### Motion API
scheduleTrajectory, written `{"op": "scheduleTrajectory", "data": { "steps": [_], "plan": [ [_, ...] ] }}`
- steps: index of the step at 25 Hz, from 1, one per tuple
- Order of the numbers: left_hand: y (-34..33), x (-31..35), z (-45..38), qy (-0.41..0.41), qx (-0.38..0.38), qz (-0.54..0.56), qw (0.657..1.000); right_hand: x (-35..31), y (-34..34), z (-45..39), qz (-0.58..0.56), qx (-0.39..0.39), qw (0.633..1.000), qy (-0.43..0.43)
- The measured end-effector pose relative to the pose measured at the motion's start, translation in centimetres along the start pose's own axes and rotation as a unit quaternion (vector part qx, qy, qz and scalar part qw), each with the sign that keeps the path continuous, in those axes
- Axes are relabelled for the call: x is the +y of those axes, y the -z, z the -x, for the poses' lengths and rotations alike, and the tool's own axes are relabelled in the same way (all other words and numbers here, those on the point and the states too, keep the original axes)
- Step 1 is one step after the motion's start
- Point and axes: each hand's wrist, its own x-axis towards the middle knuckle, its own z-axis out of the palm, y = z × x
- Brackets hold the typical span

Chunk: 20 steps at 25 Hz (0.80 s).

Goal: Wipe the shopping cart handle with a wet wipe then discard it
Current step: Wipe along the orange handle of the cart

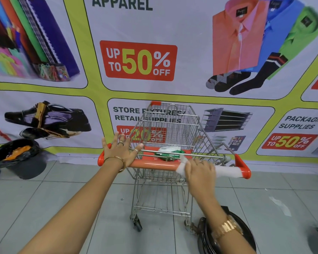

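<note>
A person's right hand (200, 171) presses a white wet wipe (226, 171) flat along the right half of the orange plastic handle (151, 165) of a silver wire shopping cart (173, 129), while the left hand (120, 150) rests spread wide on the handle's left end; a green-and-white pack of wipes (169, 152) lies in the cart's child seat

The orange cart handle (151, 165) runs level between red end caps, its left end under the left hand (120, 150); the white wet wipe (226, 171) drapes over its right part, pressed under the right hand (200, 171)
</note>
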Motion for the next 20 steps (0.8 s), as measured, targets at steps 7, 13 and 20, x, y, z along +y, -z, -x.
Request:
{"op": "scheduleTrajectory", "data": {
  "steps": [7,13,20],
  "plan": [
    [-0.1,0.6,0.1,-0.007,0.001,-0.018,1.0,-3.7,-0.3,-0.4,-0.046,0.047,0.996,-0.061],
    [0.0,0.0,0.1,0.003,-0.005,-0.001,1.0,-0.4,-0.5,-0.1,-0.058,0.005,0.998,-0.017],
    [-0.5,0.6,0.1,-0.001,0.003,-0.009,1.0,-1.5,-0.4,-0.7,-0.096,0.041,0.985,-0.14]
  ]
}}
